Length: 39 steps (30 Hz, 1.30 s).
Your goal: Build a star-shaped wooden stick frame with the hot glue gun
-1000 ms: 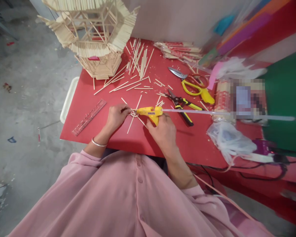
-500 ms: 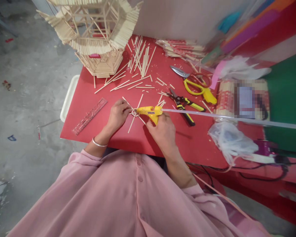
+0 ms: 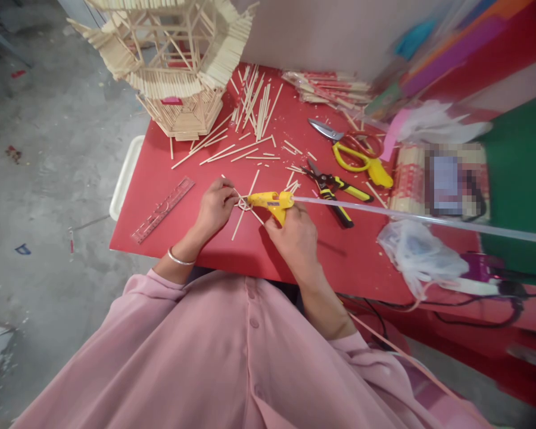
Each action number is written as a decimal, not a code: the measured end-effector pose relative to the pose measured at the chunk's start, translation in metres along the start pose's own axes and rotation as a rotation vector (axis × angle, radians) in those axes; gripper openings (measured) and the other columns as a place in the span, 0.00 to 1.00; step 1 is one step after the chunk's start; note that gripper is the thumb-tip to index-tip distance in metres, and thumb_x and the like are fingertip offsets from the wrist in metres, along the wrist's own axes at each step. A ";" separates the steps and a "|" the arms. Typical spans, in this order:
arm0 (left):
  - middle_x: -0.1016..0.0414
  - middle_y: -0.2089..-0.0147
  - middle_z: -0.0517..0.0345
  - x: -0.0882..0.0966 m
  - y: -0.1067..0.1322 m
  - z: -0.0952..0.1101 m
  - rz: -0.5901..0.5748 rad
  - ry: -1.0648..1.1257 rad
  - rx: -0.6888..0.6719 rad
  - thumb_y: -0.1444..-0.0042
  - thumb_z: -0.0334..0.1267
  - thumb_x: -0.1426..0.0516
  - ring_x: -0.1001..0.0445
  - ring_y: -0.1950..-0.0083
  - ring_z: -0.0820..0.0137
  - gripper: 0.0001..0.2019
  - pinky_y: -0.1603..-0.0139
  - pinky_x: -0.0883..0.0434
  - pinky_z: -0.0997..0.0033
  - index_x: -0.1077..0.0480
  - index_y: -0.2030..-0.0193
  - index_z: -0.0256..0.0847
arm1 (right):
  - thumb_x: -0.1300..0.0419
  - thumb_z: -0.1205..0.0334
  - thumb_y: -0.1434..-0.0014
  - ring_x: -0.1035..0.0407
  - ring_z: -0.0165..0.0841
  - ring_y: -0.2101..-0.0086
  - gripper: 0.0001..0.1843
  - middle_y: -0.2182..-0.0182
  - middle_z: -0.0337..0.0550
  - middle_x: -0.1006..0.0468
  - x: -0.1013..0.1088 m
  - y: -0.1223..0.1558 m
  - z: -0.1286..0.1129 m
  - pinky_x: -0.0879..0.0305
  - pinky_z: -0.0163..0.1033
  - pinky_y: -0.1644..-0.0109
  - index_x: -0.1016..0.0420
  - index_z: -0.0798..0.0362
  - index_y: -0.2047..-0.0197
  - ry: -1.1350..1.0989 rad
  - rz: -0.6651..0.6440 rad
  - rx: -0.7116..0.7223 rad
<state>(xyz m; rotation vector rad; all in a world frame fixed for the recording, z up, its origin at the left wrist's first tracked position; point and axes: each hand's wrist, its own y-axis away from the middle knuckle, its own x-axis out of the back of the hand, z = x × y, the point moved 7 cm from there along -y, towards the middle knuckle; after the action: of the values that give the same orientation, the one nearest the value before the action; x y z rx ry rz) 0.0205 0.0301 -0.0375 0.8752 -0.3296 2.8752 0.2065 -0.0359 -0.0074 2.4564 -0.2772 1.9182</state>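
Observation:
My right hand (image 3: 297, 235) is wrapped round the handle of a yellow hot glue gun (image 3: 268, 201). A long clear glue stick (image 3: 411, 217) sticks out of its back to the right. The nozzle points left, at the middle of a small star-shaped frame of thin wooden sticks (image 3: 239, 221) with a small ring at its centre. My left hand (image 3: 217, 205) pinches the frame's upper-left side, close to the nozzle. Its fingertips partly hide the stick there. Whether the nozzle touches the wood I cannot tell.
A wooden-stick pagoda model (image 3: 190, 122) stands at the back left. Loose sticks (image 3: 261, 110) lie behind the frame. A clear ruler (image 3: 163, 210) lies left; pruning shears (image 3: 335, 190), scissors (image 3: 361, 156) and a plastic bag (image 3: 417, 256) lie right on the red table (image 3: 214, 262).
The glue stick's far end has shifted slightly down and to the right. Both hands, the glue gun and the stick frame stay in nearly the same place.

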 end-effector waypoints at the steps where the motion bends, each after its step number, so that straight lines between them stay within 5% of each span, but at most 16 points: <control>1: 0.25 0.54 0.52 0.000 0.000 0.000 0.003 0.000 -0.005 0.42 0.30 0.42 0.25 0.56 0.67 0.07 0.51 0.27 0.67 0.24 0.70 0.39 | 0.45 0.59 0.43 0.28 0.42 0.66 0.15 0.59 0.58 0.21 -0.001 0.000 0.000 0.36 0.43 0.64 0.27 0.57 0.56 0.007 -0.012 -0.002; 25: 0.24 0.52 0.51 0.000 0.001 0.000 -0.005 -0.035 -0.004 0.41 0.30 0.43 0.25 0.53 0.66 0.08 0.49 0.27 0.65 0.24 0.70 0.39 | 0.46 0.59 0.44 0.28 0.41 0.65 0.16 0.58 0.56 0.21 -0.001 0.006 0.006 0.35 0.43 0.65 0.27 0.56 0.55 -0.004 0.027 -0.002; 39: 0.24 0.49 0.49 -0.009 0.002 0.005 0.007 -0.139 -0.068 0.40 0.33 0.43 0.25 0.54 0.65 0.08 0.51 0.29 0.65 0.24 0.68 0.39 | 0.47 0.57 0.44 0.31 0.38 0.69 0.15 0.66 0.52 0.23 0.003 0.006 0.008 0.40 0.41 0.67 0.25 0.56 0.58 0.008 0.001 -0.040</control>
<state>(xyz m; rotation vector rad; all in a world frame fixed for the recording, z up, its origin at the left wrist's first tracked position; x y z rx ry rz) 0.0298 0.0267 -0.0389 1.0653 -0.4421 2.7978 0.2141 -0.0432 -0.0076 2.4241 -0.3128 1.9030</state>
